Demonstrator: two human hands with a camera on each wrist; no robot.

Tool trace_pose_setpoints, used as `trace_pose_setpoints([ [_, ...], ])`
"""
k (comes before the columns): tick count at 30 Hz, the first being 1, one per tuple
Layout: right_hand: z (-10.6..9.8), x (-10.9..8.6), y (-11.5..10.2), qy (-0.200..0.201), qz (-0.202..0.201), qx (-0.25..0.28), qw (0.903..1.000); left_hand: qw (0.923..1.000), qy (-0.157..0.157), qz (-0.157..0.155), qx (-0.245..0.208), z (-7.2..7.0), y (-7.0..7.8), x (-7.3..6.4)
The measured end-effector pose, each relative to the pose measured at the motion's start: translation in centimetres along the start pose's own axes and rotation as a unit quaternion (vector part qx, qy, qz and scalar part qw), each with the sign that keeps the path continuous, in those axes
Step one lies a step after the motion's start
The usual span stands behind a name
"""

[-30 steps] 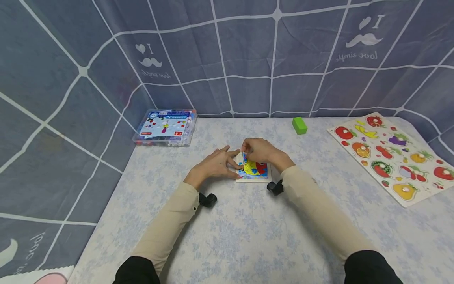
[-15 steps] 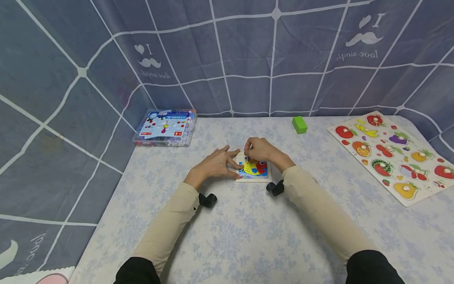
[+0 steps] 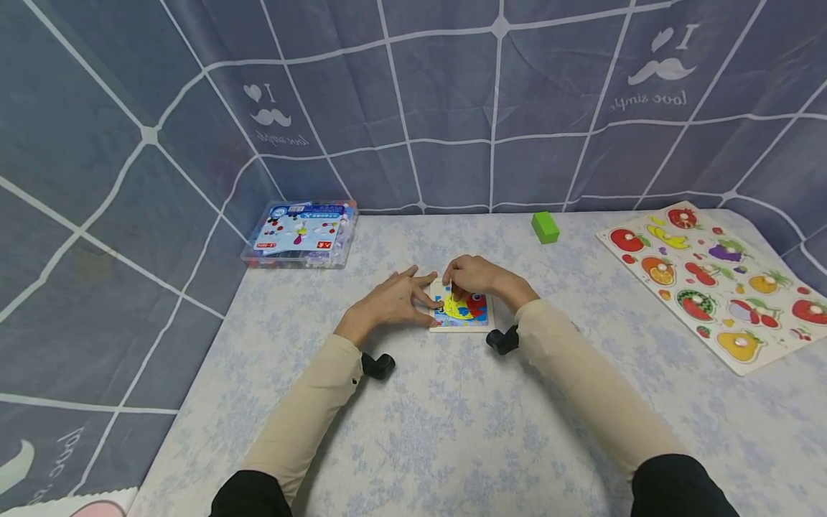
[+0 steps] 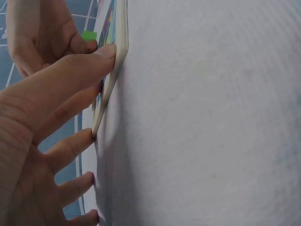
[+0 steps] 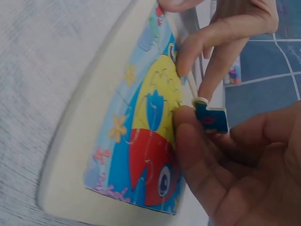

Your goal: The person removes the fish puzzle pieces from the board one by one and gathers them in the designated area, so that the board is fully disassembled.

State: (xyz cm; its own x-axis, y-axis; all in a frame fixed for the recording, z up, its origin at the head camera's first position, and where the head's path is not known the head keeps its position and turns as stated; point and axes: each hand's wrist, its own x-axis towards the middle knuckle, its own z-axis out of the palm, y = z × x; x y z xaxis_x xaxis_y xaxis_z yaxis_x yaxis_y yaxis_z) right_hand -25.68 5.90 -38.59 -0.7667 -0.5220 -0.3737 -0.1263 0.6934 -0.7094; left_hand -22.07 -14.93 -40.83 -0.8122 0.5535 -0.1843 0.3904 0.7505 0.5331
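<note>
A small jigsaw puzzle board (image 3: pixel 470 329) lies flat on the table between both hands, showing a yellow and red fish on blue; its cream rim (image 5: pixel 80 141) shows in the right wrist view. My left hand (image 3: pixel 390 300) is spread at the board's left side, with thumb and index finger touching its edge and the other fingers on the table. My right hand (image 3: pixel 481 275) pinches a small dark blue puzzle piece (image 5: pixel 214 121) over the board's far part. In the right wrist view the piece is tilted beside a bare, unfilled spot, partly hidden by fingers.
A clear plastic case (image 3: pixel 300 233) with a printed label stands at the back left. Behind the board sits a green block (image 3: pixel 545 227). A large fruit-picture board (image 3: pixel 717 287) lies on the right. A grey curtain (image 3: pixel 452 108) hangs behind the table.
My right hand, with the puzzle piece, has shifted slightly right and then a little nearer over the board. My left hand stays on the board's edge.
</note>
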Motion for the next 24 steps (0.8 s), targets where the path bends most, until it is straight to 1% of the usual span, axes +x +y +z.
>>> trace_pose_setpoints([
  [3,0.0,0.1,0.0,-0.008,-0.008,0.002,0.9999,1.0000,0.001,0.000,0.001,0.0,0.0,0.0],
  [7,0.2,0.2,-0.1,-0.009,-0.023,-0.010,0.9997,1.0000,0.002,0.001,0.003,0.0,0.0,0.0],
  [15,0.6,0.4,-0.3,0.015,-0.037,-0.046,0.9981,0.9999,0.010,0.003,0.009,0.1,0.0,0.0],
  [18,0.8,0.4,-0.2,0.024,-0.039,-0.046,0.9979,0.9999,0.010,0.003,0.006,0.2,0.0,0.1],
  [24,1.1,0.4,0.4,0.044,-0.063,-0.033,0.9965,1.0000,0.003,0.002,0.008,0.2,0.0,0.0],
])
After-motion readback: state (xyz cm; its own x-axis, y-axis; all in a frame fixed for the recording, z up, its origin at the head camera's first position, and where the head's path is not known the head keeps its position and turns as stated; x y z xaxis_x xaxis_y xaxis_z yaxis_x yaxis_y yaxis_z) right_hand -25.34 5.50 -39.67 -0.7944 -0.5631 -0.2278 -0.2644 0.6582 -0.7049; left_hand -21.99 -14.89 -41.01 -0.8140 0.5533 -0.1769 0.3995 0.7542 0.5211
